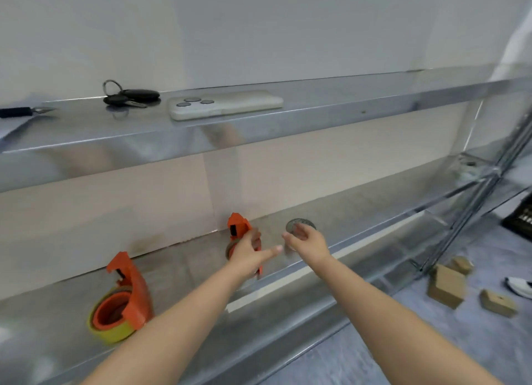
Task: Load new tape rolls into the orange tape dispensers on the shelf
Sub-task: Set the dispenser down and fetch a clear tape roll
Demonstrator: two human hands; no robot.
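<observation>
On the lower metal shelf [187,272] sit two orange tape dispensers. One orange dispenser [126,295] on the left side already has a yellow tape roll [110,331] around its round middle, so that one looks loaded. It stands alone and no hand is near it. Farther back is the second orange dispenser [240,235], close to the wall. The left hand [249,253] rests on it, with the thumb sticking out to the side and the fingers curled over the front. It seems to hold the dispenser, but the hand hides the grip, so I cannot tell how tight it is. A small bit of a roll shows under that hand, and I cannot tell if it is old or new. Just beside it, the right hand [306,239] is open with its fingers spread over a clear tape roll [299,226] lying flat on the shelf. The fingers touch its top but have not closed on it. My guess is that half the job is done. Picking up the clear roll and fitting it into the second dispenser is what seems left.
</observation>
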